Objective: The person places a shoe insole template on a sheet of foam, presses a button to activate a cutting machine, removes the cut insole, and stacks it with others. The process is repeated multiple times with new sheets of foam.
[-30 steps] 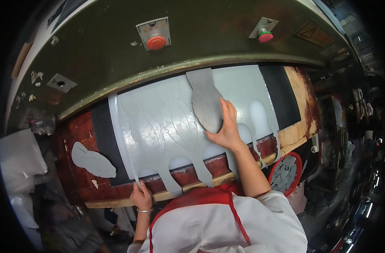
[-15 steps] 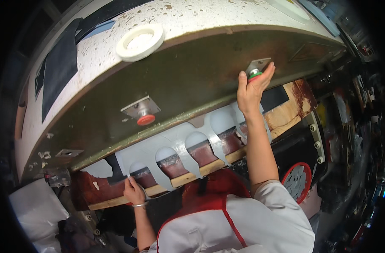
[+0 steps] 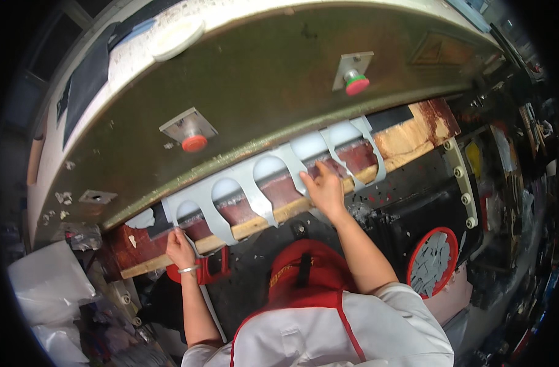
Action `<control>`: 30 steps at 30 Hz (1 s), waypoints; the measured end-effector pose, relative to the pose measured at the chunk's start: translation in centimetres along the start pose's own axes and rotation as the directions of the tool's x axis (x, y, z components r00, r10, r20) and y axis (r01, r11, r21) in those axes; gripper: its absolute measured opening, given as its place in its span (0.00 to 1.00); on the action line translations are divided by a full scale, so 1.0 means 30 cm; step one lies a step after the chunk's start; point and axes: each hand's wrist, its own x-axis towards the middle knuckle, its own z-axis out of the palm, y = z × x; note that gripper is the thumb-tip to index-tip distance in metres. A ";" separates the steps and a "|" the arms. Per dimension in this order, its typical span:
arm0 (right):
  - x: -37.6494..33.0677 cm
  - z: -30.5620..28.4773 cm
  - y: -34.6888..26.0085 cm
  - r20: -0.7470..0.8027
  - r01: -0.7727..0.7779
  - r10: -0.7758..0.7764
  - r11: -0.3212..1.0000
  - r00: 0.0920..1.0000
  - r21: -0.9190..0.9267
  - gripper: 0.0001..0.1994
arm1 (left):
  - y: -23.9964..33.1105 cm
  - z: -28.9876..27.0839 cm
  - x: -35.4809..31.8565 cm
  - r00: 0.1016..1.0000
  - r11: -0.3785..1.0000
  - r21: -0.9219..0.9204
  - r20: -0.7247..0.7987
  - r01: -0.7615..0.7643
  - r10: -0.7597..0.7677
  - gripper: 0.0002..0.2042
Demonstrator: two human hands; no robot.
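A pale grey sheet with a row of rounded cut-outs lies along the reddish-brown board, its narrow strips hanging toward me over the board's wooden edge. At its left end my left hand, a bangle at the wrist, is closed in a pinch on the sheet's edge. My right hand is at one of the middle strips, thumb and forefinger apart, the fingertips at the strip. Above the sheet, the green machine front carries a red push button and a red button with a green collar.
A red tub of grey scraps stands at the lower right. Clear plastic bags lie at the left. A white ring-shaped roll sits on the machine top. Pale rollers line a rail at the right.
My right hand has left the green-collared button and come down to the sheet's middle strips. My left hand keeps its pinch at the left end. The view has shifted, showing more floor.
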 end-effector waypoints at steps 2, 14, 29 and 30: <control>0.020 0.030 0.025 0.069 0.093 -0.086 0.991 0.994 -0.100 0.17 | -0.023 0.011 -0.001 0.999 0.999 -0.013 0.011 -0.045 0.045 0.18; -0.090 -0.133 -0.068 -0.209 0.465 -0.488 0.872 0.848 -0.150 0.28 | -0.105 -0.100 -0.252 0.975 0.962 -0.265 0.223 0.061 0.000 0.18; -0.349 -0.227 -0.091 0.232 -0.161 -0.062 0.548 0.971 0.821 0.46 | -0.307 -0.195 -0.636 0.926 0.798 -0.534 0.371 0.278 -0.074 0.12; -0.361 -0.242 -0.095 0.218 -0.171 -0.018 0.558 0.976 0.812 0.45 | -0.313 -0.206 -0.654 0.919 0.787 -0.543 0.386 0.292 -0.075 0.11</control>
